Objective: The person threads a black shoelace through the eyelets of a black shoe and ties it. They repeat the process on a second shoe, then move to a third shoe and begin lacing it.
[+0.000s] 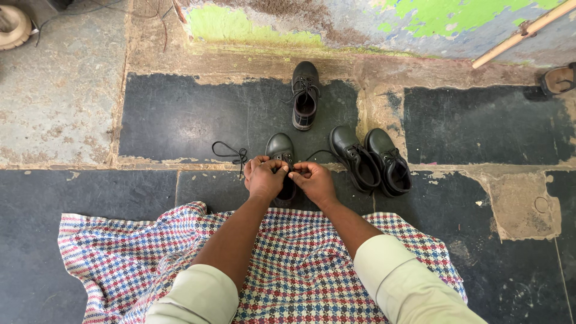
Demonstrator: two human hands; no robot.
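A small black lace-up shoe [279, 149] stands on the dark stone floor just in front of me, toe pointing away. My left hand [264, 177] and my right hand [313, 182] meet over its laced opening, fingers pinched on the black shoelace [231, 153]. One lace end loops out on the floor to the left, another trails to the right toward the pair. The shoe's rear half is hidden under my hands.
A pair of black shoes [372, 159] lies side by side to the right. A single black shoe [305, 95] stands farther off by the wall. A checked cloth [120, 252] covers my lap. A wooden stick [522, 33] leans at the upper right, a sandal [558, 79] beside it.
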